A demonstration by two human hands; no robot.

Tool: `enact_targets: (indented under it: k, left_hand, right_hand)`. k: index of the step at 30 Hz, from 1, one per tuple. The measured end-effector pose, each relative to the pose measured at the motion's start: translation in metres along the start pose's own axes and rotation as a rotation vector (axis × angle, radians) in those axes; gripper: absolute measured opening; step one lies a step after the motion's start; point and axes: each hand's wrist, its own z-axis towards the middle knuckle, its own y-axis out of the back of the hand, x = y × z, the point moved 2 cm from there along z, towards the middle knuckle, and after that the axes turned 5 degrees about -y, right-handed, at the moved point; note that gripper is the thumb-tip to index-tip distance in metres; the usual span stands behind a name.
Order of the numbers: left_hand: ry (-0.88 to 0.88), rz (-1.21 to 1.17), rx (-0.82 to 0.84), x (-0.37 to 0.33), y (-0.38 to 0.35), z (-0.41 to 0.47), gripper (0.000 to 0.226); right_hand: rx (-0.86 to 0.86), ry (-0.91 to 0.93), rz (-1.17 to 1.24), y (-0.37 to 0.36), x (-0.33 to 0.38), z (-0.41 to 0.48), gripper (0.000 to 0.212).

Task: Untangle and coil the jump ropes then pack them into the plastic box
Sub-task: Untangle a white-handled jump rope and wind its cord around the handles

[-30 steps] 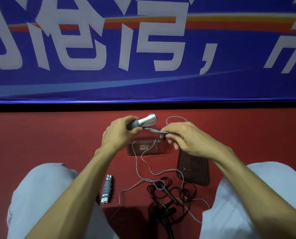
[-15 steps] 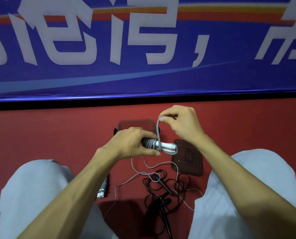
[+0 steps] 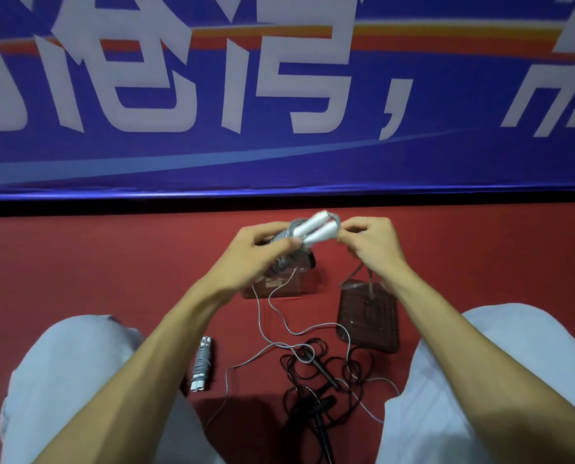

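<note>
The grey jump rope with two white-tipped plastic handles (image 3: 312, 229) is held in the air over the red floor (image 3: 111, 262), above the clear plastic box (image 3: 304, 283). Half a second ago the handles lay lower and level. Now the left hand (image 3: 262, 252) has raised them with the tips pointing far and right, its fingers closed around the wrapped part. The right hand (image 3: 371, 244) has come down from above, and its fingers (image 3: 353, 229) pinch the cord against the tips, so I judge one more turn is being laid. Much loose grey cord (image 3: 281, 318) still trails on the floor, so the winding is not finished. To the right lies the dark grid-patterned lid (image 3: 368, 319), nearer the tangled black rope (image 3: 316, 373), and on the left a grey rope already coiled (image 3: 201, 363).
</note>
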Motion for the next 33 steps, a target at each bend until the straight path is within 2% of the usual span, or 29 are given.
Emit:
enact_targets:
  k: [3,6,9,11,14,18,20,22,24,29,33]
  left_hand:
    - [0.073,-0.133,-0.161,-0.002,0.003,0.002,0.018]
    - [0.179,-0.294,-0.189,0.000,0.002,0.003,0.029]
    - [0.220,-0.418,-0.170,0.001,0.007,0.005,0.029]
    - [0.233,-0.526,-0.218,0.003,0.016,0.008,0.023]
    - [0.271,-0.501,-0.319,0.009,0.027,0.010,0.018]
    - [0.263,-0.352,-0.345,0.016,0.028,0.009,0.021]
    - [0.242,-0.294,-0.385,0.016,0.027,0.008,0.020]
    - [0.206,-0.232,-0.403,0.018,0.028,0.008,0.014]
    - [0.113,-0.035,-0.358,0.025,0.028,0.009,0.009]
    - [0.096,0.616,-0.274,0.031,0.024,0.008,0.033]
    - [0.068,0.851,-0.084,0.030,0.014,0.006,0.046]
  right_hand:
    - [0.044,-0.021,0.166,-0.004,0.004,-0.003,0.019]
    - [0.107,-0.048,0.281,-0.009,0.005,-0.005,0.016]
    - [0.133,-0.011,0.222,-0.008,0.007,-0.008,0.008]
    - [0.149,0.005,0.201,-0.007,0.007,-0.009,0.004]
    - [0.218,0.066,0.101,-0.008,0.007,-0.009,0.014]
    - [0.308,0.216,-0.359,-0.015,0.008,-0.013,0.012]
    - [0.329,0.254,-0.494,-0.015,0.009,-0.014,0.013]
    - [0.349,0.283,-0.553,-0.013,0.014,-0.016,0.015]
    - [0.389,0.326,-0.605,-0.011,0.018,-0.020,0.017]
    - [0.437,0.543,-0.729,-0.010,0.024,-0.031,0.015]
    - [0.382,0.717,-0.737,-0.010,0.026,-0.033,0.014]
